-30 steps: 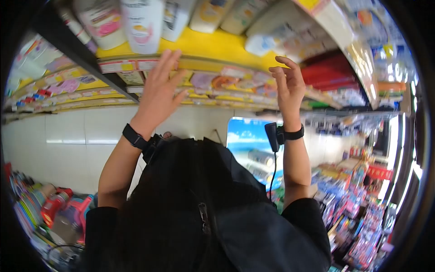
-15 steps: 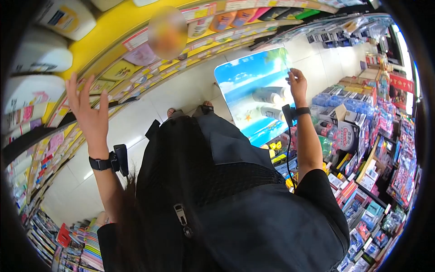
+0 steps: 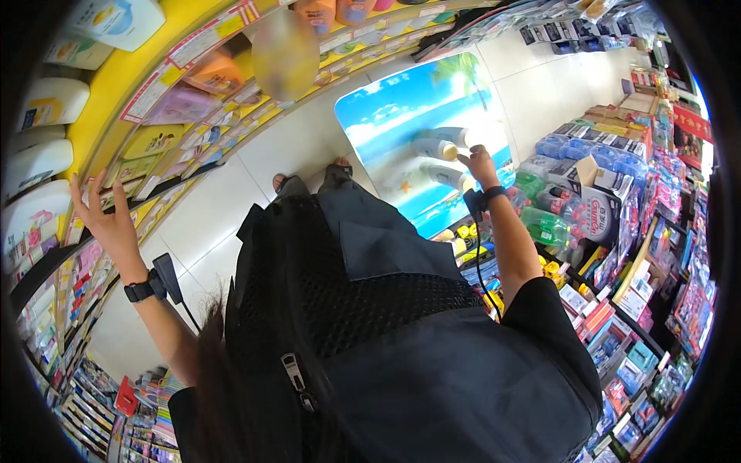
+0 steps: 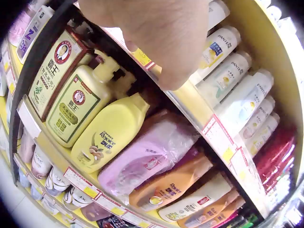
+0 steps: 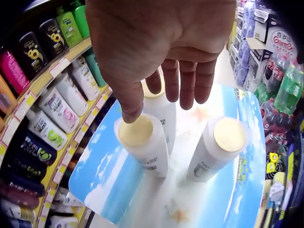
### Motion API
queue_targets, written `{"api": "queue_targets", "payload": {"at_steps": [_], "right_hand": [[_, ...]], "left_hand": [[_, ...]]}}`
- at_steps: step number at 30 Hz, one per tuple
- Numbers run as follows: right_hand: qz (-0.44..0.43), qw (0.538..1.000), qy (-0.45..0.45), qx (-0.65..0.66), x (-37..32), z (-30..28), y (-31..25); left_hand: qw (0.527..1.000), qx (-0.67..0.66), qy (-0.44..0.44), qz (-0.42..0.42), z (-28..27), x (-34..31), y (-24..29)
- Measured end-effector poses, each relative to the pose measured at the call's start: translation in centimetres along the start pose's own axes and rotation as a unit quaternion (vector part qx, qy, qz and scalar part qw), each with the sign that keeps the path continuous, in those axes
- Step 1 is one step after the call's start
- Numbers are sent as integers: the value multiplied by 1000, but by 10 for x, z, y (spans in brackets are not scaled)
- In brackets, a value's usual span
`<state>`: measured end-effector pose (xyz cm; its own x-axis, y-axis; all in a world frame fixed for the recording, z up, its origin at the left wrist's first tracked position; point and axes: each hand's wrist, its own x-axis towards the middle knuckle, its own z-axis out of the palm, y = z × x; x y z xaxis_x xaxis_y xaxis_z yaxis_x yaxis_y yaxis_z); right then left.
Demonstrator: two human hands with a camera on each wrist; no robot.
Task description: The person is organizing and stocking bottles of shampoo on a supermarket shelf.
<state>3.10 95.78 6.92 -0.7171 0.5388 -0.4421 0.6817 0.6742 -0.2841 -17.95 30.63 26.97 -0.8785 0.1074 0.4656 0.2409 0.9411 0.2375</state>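
Note:
In the head view my left hand (image 3: 108,224) is raised with fingers spread, beside the shelf edge that carries shampoo bottles (image 3: 42,162). The left wrist view shows that hand (image 4: 161,42) in front of the yellow shelf, near white Pantene bottles (image 4: 221,47). On a beach-printed tabletop (image 3: 386,116) three white bottles with cream caps stand. My right hand (image 3: 482,166) is over them, thumb and fingers apart and loosely bent. In the right wrist view the thumb comes close over the cap of the left bottle (image 5: 152,154); the right bottle (image 5: 209,154) stands apart, and the third bottle (image 5: 164,114) is partly behind the fingers.
Lower shelves hold a yellow Rejoice bottle (image 4: 111,133), a purple wrapped bottle (image 4: 147,156) and a pump bottle (image 4: 78,104). Right of the tabletop are green soda bottles (image 3: 544,224) and a carton (image 3: 602,208). White tiles (image 3: 247,185) floor the aisle.
The head view has turned rightward, bringing the tabletop fully into sight. My right hand has come from the tabletop's far edge to over the bottles. My left hand stays by the shelf, fingers spread.

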Motion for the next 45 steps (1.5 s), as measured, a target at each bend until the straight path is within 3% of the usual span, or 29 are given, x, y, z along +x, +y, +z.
{"api": "queue_targets", "payload": {"at_steps": [5, 7, 8, 15, 17, 23, 27, 33, 39, 45], "right_hand": [[-62, 998, -21, -10, -8, 28, -5], [-65, 997, -34, -15, -6, 34, -10], [-73, 997, -23, -11, -5, 37, -13], [-79, 996, -15, 21, 6, 58, -27], [-129, 991, 10, 21, 12, 64, -20], [-144, 986, 0, 79, -1, 25, -47], [-196, 975, -36, 93, -20, -34, -104], [-256, 949, -100, 151, -69, -120, -228], [-357, 880, -143, 278, -94, -157, -326], [-407, 850, -171, 288, -134, -185, -415]], "left_hand": [[999, 26, -11, -17, 2, 0, -1], [999, -23, -17, -46, 2, -1, 0], [990, -77, -36, -110, 1, -1, 0], [990, -85, -44, -107, -3, -1, -2], [989, -80, -49, -113, -4, 1, 0], [997, -13, -36, -68, -1, -1, -6], [997, -11, -21, -67, 1, -1, -3], [1000, 1, 30, 8, 4, 1, 3], [998, 15, 62, -19, 4, -2, 8], [995, -61, 72, -14, 1, -4, 5]]}}
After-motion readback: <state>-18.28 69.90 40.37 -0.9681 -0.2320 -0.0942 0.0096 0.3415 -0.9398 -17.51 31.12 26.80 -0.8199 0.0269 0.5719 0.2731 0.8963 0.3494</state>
